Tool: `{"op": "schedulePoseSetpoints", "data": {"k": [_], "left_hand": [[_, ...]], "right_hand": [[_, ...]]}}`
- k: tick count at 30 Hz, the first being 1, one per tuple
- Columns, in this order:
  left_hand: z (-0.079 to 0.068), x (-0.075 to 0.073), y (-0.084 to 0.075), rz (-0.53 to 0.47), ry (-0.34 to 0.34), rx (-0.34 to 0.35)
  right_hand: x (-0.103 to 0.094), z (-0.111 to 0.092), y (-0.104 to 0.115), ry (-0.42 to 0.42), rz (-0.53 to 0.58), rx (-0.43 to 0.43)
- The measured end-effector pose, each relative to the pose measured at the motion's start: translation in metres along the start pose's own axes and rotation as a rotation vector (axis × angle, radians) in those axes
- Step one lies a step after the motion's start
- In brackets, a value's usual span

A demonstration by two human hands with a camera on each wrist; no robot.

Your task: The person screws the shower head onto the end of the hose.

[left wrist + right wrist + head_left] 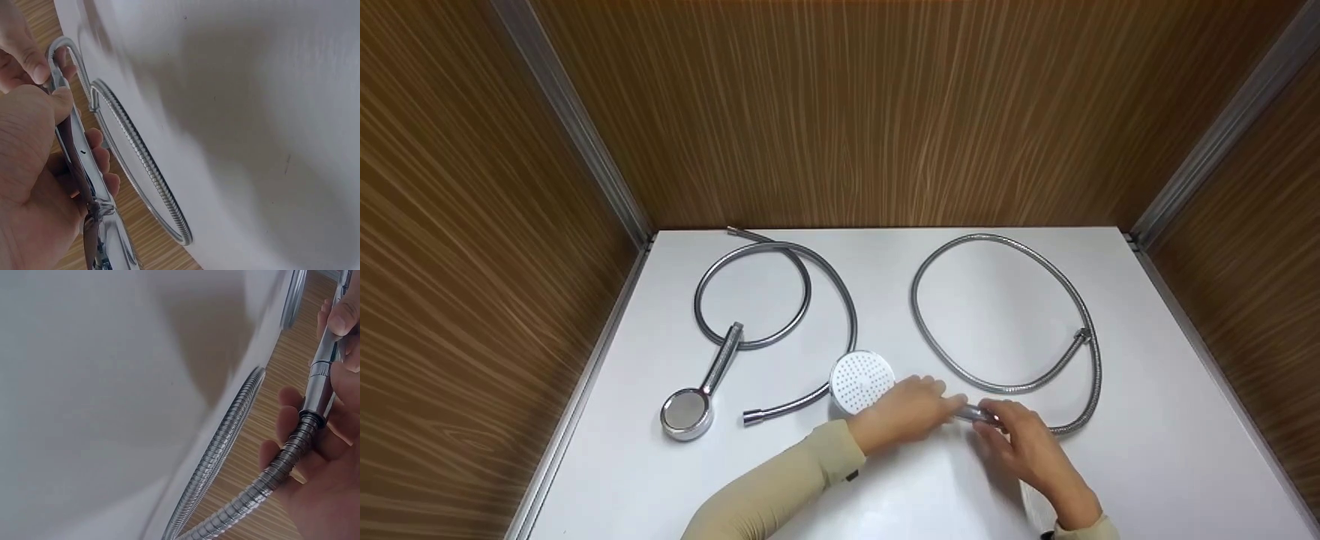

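A chrome shower head [861,382] with a round, white, dotted face is held by its handle [84,154] in my left hand [911,411], whose fingers curl round it. At the handle's far end, my right hand [1027,448] grips the tapered metal connector [319,391] of a ribbed shower hose [916,300]. Connector and handle stand end to end in one line in the right wrist view. From my right hand the hose runs down and loops over the white table [645,480], its other end fitting [1082,335] lying across the loop.
A second chrome shower head [686,412] lies at the left, its handle end overlapping a second, smoother hose [851,315]. That hose coils at the back left, one end fitting [754,417] pointing left. Wood-grain panels [840,112] enclose the table's back and sides.
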State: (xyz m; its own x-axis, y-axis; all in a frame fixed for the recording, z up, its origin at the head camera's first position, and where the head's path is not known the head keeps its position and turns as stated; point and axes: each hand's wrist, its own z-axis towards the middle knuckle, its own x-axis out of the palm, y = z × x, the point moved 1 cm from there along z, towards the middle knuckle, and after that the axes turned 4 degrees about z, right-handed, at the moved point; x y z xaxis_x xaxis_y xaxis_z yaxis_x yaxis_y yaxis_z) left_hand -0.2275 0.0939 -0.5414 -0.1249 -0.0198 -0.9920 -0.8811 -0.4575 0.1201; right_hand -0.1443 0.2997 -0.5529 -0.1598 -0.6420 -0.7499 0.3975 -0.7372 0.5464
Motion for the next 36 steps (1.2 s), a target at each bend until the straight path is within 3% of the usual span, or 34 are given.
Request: {"op": "schedulePoseSetpoints", "data": {"k": [5, 14, 26, 36], "left_hand": [[-0.0005, 0.0008, 0.0005, 0.000, -0.002, 0.003], [-0.0001, 0.0013, -0.0002, 0.005, 0.023, -0.007], [0.0016, 0.0005, 0.0008, -0.003, 0.033, -0.009], [0.0021, 0.0010, 0.0015, 0.017, 0.007, 0.002]], "right_hand": [[0.0013, 0.0002, -0.0008, -0.001, -0.009, 0.002], [0.0011, 0.0029, -0.0023, 0.052, 0.013, 0.087], [0.0015, 0.0020, -0.0021, 0.002, -0.005, -0.026], [0.0022, 0.0015, -0.0022, 0.004, 0.006, 0.003]]}}
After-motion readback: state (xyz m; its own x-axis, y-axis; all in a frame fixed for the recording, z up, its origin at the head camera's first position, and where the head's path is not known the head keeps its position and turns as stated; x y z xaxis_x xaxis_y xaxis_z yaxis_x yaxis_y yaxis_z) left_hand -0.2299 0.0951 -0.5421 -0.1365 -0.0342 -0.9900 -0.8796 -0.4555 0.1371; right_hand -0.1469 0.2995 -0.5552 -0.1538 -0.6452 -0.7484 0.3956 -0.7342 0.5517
